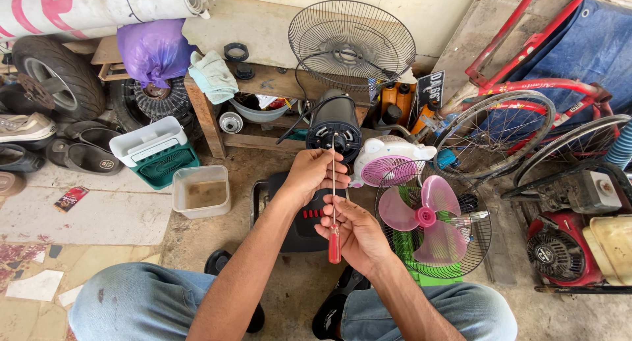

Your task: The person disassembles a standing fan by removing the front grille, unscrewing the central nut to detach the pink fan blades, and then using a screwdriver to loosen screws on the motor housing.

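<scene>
- Head view: a screwdriver (334,209) with a red handle and a thin steel shaft is held upright at the centre of the frame, its tip set against the rear of a black fan motor (334,127).
- Left hand (311,175): closed about the upper shaft, just below the motor, seemingly steadying it.
- Right hand (357,234): closed around the red handle, lower centre.
- Risk: the slim tip could slip off the screw head if the shaft tilts, since the motor looks propped only on the floor; the left fingers, so close to the tip, could be jabbed.
- Risk: a freed screw could be lost on the rough, cluttered concrete floor (210,242).
- Materials: the motor casing is dark, ribbed plastic; a round wire grille (351,45) stands behind it, upper centre.
- Just right of the hands, a pink translucent three-blade fan (424,217) lies in its wire cage.
- A cloudy plastic tub (201,191) sits left of centre.
</scene>
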